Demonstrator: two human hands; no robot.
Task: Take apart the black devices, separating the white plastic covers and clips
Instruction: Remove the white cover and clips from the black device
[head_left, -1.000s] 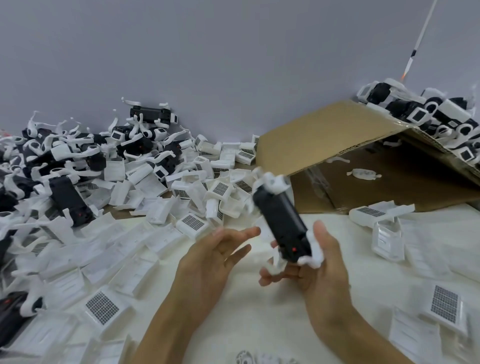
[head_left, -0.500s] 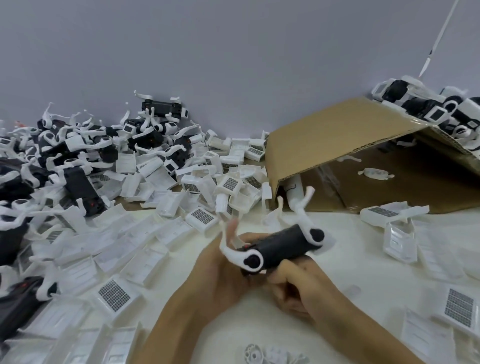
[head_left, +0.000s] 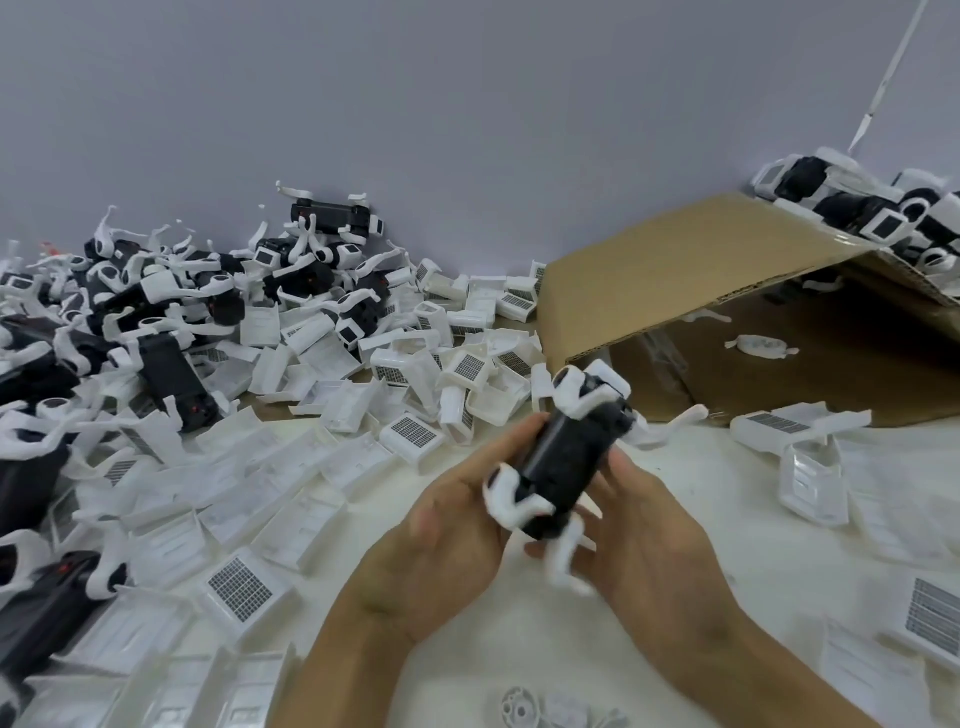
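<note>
Though piles crowd, device (head_left: 569, 457) in hands (head_left: 452, 540).

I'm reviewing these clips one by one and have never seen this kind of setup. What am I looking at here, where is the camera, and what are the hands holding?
There is no machine: a person works with bare hands, filmed by a wide-angle camera worn on the head, looking forward and down. The left hand and right hand together hold one black device above the white table, both with a curled grip; white clips are still attached to it. On the left lies a pile of black devices and loose white covers. On the right a cardboard box lies tipped open, with more devices behind it.
</note>
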